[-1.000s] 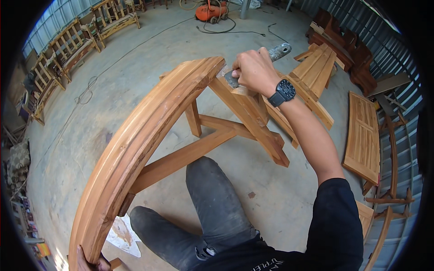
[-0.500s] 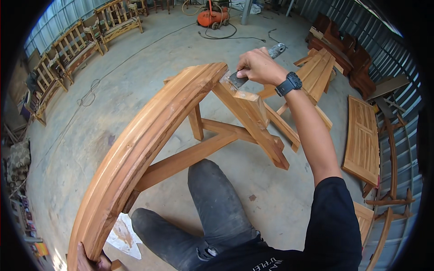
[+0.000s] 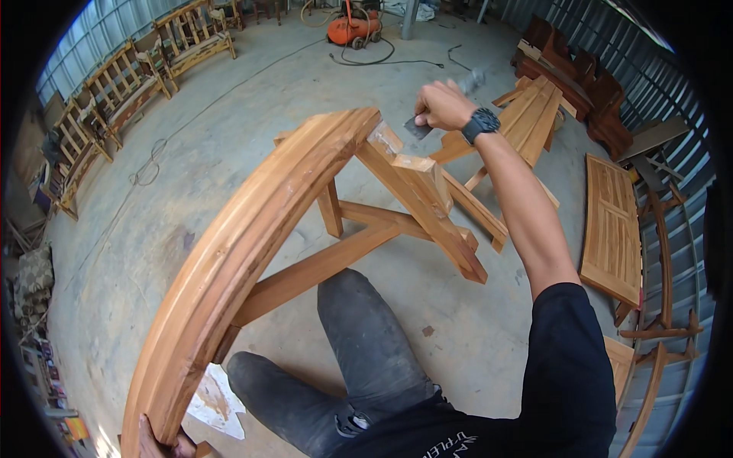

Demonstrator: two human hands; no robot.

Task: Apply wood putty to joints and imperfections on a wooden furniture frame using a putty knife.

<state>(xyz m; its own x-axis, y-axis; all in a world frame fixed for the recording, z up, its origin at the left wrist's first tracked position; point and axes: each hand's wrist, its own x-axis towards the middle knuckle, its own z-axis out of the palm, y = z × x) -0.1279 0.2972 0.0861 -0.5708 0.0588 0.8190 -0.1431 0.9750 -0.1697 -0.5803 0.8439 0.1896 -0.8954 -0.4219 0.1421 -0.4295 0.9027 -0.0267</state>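
Note:
A putty knife (image 3: pixel 418 128) is in my right hand (image 3: pixel 444 105), its fingers closed round it. The blade is held in the air, apart from the wood and to the right of the upper end of a long, curved wooden top (image 3: pixel 252 206). Below that top, crossed wooden legs (image 3: pixel 420 206) and a brace (image 3: pixel 321 271) rest on the floor. Pale smears (image 3: pixel 385 137) show on the wood near the joint at the upper end. My left hand (image 3: pixel 162 441) grips the curved top's lower end at the bottom left, partly cut off by the view.
A white sheet with brown smears (image 3: pixel 216 401) lies on the floor by my knee. Another slatted wooden piece (image 3: pixel 534 122) stands beyond my right arm. A wooden panel (image 3: pixel 611 229) leans on the right. Far off are wooden benches (image 3: pixel 126 84) and an orange compressor (image 3: pixel 353 30) with hoses.
My right hand has lifted the putty knife off the smeared joint and moved slightly away and to the right. The left hand keeps its grip on the curved top.

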